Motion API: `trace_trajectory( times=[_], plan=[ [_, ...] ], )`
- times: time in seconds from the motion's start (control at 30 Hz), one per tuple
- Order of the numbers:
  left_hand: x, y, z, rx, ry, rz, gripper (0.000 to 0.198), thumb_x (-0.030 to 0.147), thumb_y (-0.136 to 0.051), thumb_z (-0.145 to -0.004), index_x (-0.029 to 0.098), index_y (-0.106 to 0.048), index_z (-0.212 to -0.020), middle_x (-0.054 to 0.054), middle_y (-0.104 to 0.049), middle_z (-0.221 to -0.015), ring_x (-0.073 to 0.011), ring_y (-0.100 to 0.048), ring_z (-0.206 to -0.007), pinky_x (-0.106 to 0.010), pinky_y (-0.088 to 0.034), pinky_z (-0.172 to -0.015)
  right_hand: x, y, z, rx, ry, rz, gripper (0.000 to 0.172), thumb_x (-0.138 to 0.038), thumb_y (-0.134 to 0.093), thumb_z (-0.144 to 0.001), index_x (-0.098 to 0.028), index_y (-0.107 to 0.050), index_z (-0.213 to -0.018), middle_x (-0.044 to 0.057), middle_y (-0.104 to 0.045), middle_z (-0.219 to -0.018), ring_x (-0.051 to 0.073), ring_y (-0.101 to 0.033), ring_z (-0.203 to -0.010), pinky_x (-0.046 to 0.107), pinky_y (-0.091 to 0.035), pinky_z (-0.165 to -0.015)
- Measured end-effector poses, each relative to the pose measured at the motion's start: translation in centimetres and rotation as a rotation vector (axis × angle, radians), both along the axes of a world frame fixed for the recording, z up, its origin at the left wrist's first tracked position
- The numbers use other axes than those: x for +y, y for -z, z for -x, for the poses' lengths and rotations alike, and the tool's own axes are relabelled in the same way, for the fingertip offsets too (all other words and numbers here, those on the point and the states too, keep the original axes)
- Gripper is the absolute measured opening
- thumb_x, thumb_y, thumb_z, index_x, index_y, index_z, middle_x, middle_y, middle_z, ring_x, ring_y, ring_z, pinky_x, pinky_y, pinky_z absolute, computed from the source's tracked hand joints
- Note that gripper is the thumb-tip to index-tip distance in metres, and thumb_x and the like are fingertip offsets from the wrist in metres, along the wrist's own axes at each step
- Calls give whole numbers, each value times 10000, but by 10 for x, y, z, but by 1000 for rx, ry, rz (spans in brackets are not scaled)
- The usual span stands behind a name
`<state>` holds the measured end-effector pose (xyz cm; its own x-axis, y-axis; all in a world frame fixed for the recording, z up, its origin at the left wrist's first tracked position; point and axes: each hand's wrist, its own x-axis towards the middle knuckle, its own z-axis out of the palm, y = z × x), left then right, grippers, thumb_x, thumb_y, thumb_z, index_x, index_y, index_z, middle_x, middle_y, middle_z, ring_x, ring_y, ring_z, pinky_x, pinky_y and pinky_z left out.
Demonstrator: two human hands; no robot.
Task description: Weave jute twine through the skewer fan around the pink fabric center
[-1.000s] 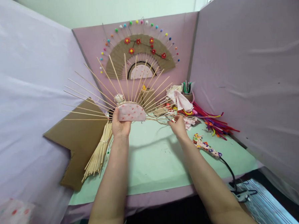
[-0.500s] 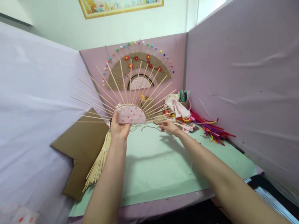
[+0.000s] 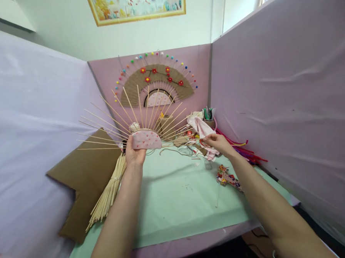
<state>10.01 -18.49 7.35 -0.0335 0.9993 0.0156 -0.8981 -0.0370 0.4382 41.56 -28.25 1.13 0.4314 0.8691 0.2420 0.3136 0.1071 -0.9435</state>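
Observation:
My left hand (image 3: pixel 134 154) grips a half-made fan upright by its pink dotted fabric base (image 3: pixel 146 139), with thin wooden sticks (image 3: pixel 111 117) fanning out above it. My right hand (image 3: pixel 218 143) reaches to the back right of the green mat (image 3: pixel 176 198), its fingers closed among the pink fabric scraps (image 3: pixel 203 129) there; what they pinch is hidden. A finished fan (image 3: pixel 157 81) with red flowers and coloured beads hangs on the back panel.
A bundle of wooden sticks (image 3: pixel 108 194) and brown cardboard (image 3: pixel 82 180) lie at the left. A patterned glue gun (image 3: pixel 228 178) lies right of centre. Pipe cleaners (image 3: pixel 243 150) and a cup of tools (image 3: pixel 209 117) fill the back right corner. Purple cloth-covered panels wall in three sides.
My right hand moved right, from the twine on the mat to the fabric scraps. The fan in my left hand shifted slightly lower and left. The view tilted, showing the glue gun again.

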Motion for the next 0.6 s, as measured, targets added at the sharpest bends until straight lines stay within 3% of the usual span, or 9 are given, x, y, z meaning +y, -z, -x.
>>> trace_trajectory(
  times=[0.1, 0.2, 0.3, 0.37, 0.47, 0.6],
  plan=[
    [5, 10, -5, -8, -49, -44, 61, 180, -576, -870, 171, -637, -869, -16, -727, -814, -138, -691, -873, -368, -475, -1015, -13, -5, 31, 10, 23, -13, 406, -566, -612, -719, -162, -612, -757, -16, -568, -589, 119, -504, -552, 247, -426, -546],
    [7, 22, -11, -34, -47, -33, 89, 190, -555, -889, 166, -636, -862, -10, -725, -812, -124, -686, -851, -357, -469, -1018, -35, -4, 84, -23, -119, 5, 383, -543, -573, -774, -170, -636, -838, 2, -628, -718, 127, -562, -606, 256, -468, -596],
    [5, 34, -15, -58, -14, -2, 103, 204, -543, -899, 167, -639, -909, -17, -725, -829, -132, -686, -891, -355, -471, -1011, -59, 5, 134, -335, -712, 142, 395, -528, -611, -791, -183, -669, -975, 36, -688, -873, 178, -638, -779, 305, -504, -745],
    [2, 43, -16, -72, 10, 20, 113, 207, -537, -902, 164, -637, -932, -24, -725, -839, -139, -686, -909, -356, -476, -1002, -70, 13, 152, -495, -862, 227, 506, -491, -713, -728, -173, -649, -1116, 98, -687, -1099, 245, -633, -1009, 361, -478, -907],
    [-2, 57, -12, -92, 57, 57, 118, 211, -531, -910, 159, -634, -930, -26, -728, -847, -145, -686, -900, -383, -469, -1010, -77, 22, 153, -508, -666, 255, 493, -432, -660, -799, -142, -610, -1194, 148, -636, -1243, 271, -588, -1145, 387, -437, -993],
    [-5, 76, -5, -109, 89, 110, 112, 203, -537, -905, 154, -636, -922, -26, -730, -843, -138, -686, -861, -379, -474, -995, -82, 27, 126, -443, -453, 224, 317, -414, -602, -842, -191, -657, -1061, 103, -702, -1094, 245, -651, -999, 375, -491, -891]
  ],
)
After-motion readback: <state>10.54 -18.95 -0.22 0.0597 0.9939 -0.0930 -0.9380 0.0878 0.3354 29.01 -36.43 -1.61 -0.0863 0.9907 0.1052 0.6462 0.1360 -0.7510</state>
